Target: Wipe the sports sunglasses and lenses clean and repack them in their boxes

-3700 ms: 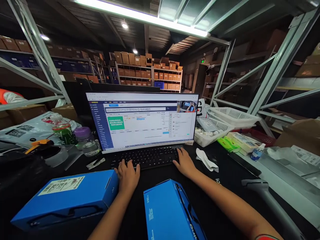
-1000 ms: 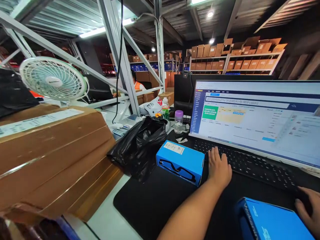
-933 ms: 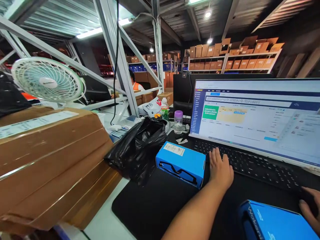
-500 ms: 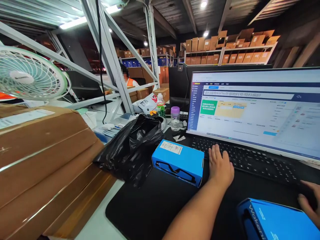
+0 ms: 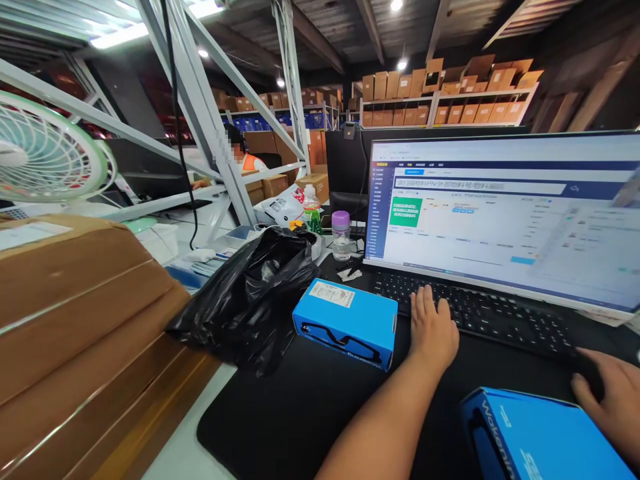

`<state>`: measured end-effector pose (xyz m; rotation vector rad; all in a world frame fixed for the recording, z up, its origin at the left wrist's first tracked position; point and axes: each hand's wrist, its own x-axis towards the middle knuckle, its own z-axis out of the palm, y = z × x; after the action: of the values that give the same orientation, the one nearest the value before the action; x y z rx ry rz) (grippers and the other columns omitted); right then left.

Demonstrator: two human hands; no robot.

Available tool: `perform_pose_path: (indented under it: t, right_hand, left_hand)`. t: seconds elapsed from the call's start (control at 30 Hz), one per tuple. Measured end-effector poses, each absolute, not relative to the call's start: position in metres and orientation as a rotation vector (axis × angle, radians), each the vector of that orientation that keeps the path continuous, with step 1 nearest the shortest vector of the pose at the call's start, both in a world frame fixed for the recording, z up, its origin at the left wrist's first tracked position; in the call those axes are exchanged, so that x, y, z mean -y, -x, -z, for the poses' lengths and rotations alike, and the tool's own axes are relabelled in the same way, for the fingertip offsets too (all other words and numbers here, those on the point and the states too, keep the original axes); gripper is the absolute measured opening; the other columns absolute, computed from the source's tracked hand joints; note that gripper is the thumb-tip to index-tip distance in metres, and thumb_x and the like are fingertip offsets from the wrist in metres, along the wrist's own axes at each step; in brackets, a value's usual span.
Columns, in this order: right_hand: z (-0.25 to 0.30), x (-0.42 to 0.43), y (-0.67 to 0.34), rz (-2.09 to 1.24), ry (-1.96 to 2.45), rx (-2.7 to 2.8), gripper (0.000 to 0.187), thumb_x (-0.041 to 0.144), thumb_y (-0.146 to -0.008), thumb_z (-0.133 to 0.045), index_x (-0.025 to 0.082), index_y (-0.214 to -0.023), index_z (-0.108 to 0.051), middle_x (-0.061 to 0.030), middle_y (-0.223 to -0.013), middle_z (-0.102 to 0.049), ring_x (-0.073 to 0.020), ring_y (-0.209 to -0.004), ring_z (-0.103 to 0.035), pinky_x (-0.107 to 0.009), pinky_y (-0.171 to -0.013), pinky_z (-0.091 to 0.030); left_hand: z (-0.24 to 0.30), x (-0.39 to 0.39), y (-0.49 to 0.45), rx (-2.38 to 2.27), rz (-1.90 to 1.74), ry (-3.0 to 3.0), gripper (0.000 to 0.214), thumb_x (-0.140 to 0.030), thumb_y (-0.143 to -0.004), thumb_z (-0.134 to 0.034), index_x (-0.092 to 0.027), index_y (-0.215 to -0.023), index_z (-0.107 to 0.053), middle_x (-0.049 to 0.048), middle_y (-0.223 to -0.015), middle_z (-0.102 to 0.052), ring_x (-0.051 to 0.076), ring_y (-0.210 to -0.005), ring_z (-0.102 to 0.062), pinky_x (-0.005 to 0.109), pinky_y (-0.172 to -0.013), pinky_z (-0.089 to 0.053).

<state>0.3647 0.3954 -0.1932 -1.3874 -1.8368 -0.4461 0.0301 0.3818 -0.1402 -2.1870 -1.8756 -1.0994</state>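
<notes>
Blue cardboard box [image 5: 345, 325], closed, beside left hand [image 5: 433, 325]

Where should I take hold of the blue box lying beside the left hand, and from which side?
Probably across its middle, from above, fingers on the two long faces. The blue box lies flat on the black desk mat, its long axis running sideways. Avoid the left end, crowded by the black plastic bag; the left hand sits near the right end.
</notes>
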Motion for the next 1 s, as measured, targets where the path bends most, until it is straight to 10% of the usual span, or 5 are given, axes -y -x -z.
perform_pose_path:
  t: [0.23,0.53,0.87,1.0]
  right_hand:
    - [0.142,-0.363,-0.317,0.228,1.427,1.898,0.037,0.029,-0.081,-0.051,0.012,-0.111,-0.064,-0.0243,-0.109,-0.066,-0.0428,-0.108,-0.059,-0.065,-0.097,-0.044]
    - [0.109,-0.267,-0.330,-0.248,1.614,1.963,0.028,0.033,-0.095,-0.052,0.020,-0.111,-0.069,-0.0091,-0.109,-0.074,-0.0253,-0.102,-0.069,-0.041,-0.093,-0.055]
    - [0.086,-0.148,-0.306,-1.420,1.158,1.290,0.065,0.066,-0.095,-0.048,0.032,-0.149,-0.042,-0.0056,-0.156,-0.046,-0.0286,-0.139,-0.048,-0.049,-0.115,-0.038]
    - [0.047,-0.150,-0.282,-1.612,0.758,1.310,0.088,0.086,-0.084,-0.039,0.029,-0.151,-0.039,-0.0097,-0.154,-0.047,-0.0331,-0.141,-0.045,-0.052,-0.115,-0.038]
  left_hand:
    - [0.106,-0.373,-0.026,1.870,1.197,2.302,0.033,-0.018,-0.090,-0.056,-0.009,-0.122,-0.057,0.0237,-0.151,-0.042,0.036,-0.145,-0.035,0.058,-0.122,-0.026]
    - [0.035,-0.329,-0.017,1.952,1.145,2.767,0.037,-0.044,-0.098,-0.042,-0.018,-0.112,-0.064,0.0108,-0.112,-0.069,0.027,-0.104,-0.066,0.043,-0.091,-0.054]
    - [0.041,-0.178,-0.006,2.253,0.877,3.183,0.079,-0.071,-0.092,-0.042,-0.030,-0.156,-0.023,0.0107,-0.168,0.003,0.037,-0.151,-0.024,0.056,-0.117,-0.035]
    - [0.050,-0.151,-0.003,2.351,1.235,3.115,0.081,-0.073,-0.089,-0.043,-0.033,-0.157,-0.023,0.0080,-0.169,-0.006,0.039,-0.148,-0.031,0.055,-0.114,-0.039]
